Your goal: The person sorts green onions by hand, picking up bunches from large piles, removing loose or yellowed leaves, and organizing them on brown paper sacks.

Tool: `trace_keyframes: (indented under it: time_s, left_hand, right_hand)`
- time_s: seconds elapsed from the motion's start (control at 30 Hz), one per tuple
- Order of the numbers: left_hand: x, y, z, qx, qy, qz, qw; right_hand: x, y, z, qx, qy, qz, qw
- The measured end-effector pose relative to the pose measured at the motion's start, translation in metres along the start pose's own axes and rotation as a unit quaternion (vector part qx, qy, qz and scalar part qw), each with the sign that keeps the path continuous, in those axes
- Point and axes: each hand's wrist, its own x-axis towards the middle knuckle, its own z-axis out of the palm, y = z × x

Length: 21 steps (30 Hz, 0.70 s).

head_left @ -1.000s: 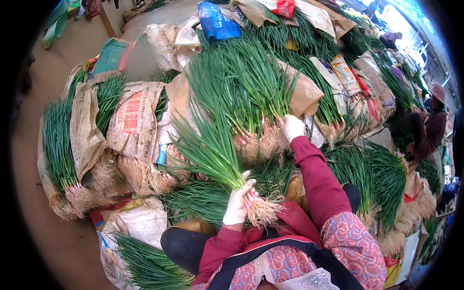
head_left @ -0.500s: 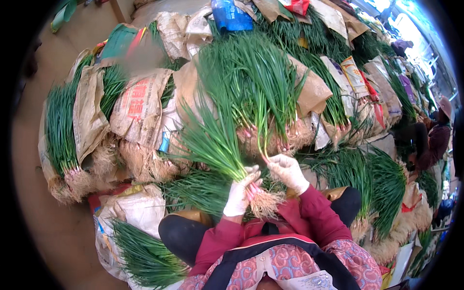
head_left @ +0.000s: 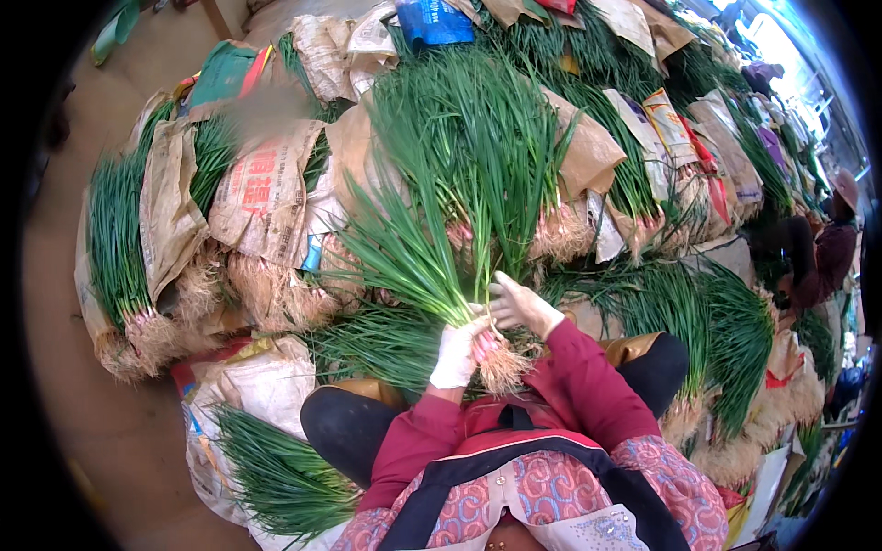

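Observation:
My left hand (head_left: pixel 457 351), in a white glove, is closed around a bunch of green onions (head_left: pixel 418 285), whose pink bulbs and pale tangled roots (head_left: pixel 502 372) hang out past the fingers. My white-gloved right hand (head_left: pixel 511 299) is just to the right with fingers apart, beside a slim stalk that stands at the top of that bunch; whether the fingertips touch it is hard to tell. Behind both hands lies a large loose heap of long green onions (head_left: pixel 459 119), roots toward me, on brown paper sacking (head_left: pixel 593 151).
Sack-wrapped onion bundles (head_left: pixel 257 184) stand in rows ahead. More loose onions lie at lower left (head_left: pixel 276 468) and right (head_left: pixel 735 349), beside my bent knees (head_left: pixel 349 427). A co-worker in a hat (head_left: pixel 822 257) sits at far right. Brown floor (head_left: pixel 101 422) shows on the left.
My right hand came back from the heap with a stalk to the bunch in my left hand, and its fingers have since spread. The held bunch sits slightly higher in view.

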Motion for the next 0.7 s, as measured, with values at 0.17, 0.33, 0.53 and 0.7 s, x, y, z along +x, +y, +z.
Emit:
trace_keyframes:
  time_s: [0.17,0.33,0.53,0.7]
  left_hand:
    - [0.000,-0.003,-0.005,0.093,0.027,-0.013,0.995]
    - [-0.005,0.005,-0.011,0.098,0.040,-0.016,0.994]
    - [-0.003,0.003,-0.006,0.045,0.054,0.009,0.997]
    - [-0.004,0.001,-0.008,0.031,0.042,-0.005,0.999]
  right_hand:
    - [0.028,0.003,0.027,0.081,-0.006,-0.130,0.988]
    - [0.015,0.000,0.030,0.101,-0.019,-0.094,0.990]
    - [0.022,0.025,0.028,0.262,-0.206,-0.082,0.939]
    - [0.020,0.025,0.029,0.027,-0.038,-0.116,0.992]
